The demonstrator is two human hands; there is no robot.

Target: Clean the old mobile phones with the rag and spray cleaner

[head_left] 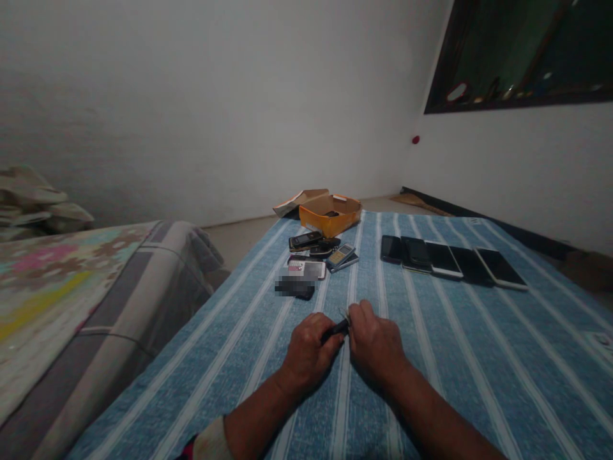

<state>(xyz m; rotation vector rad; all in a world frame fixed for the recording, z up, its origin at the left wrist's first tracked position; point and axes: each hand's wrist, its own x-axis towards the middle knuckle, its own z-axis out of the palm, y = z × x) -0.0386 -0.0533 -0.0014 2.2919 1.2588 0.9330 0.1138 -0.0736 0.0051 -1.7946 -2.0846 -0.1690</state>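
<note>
My left hand is closed around a slim black mobile phone, seen nearly edge-on over the striped cloth. Against the phone's right end, my right hand has its fingers curled in a pinch. A thin pale cord loops up between the two hands, by the right fingertips. The right fingers hide most of what they grip. Just beyond my hands lies a loose group of older phones, among them a silver keypad phone, a white and red phone and a black phone.
Blue striped cloth covers the surface. At its far end stands an open orange box with a dark item inside and its lid alongside. Several smartphones lie in a row at right. A bed stands at left.
</note>
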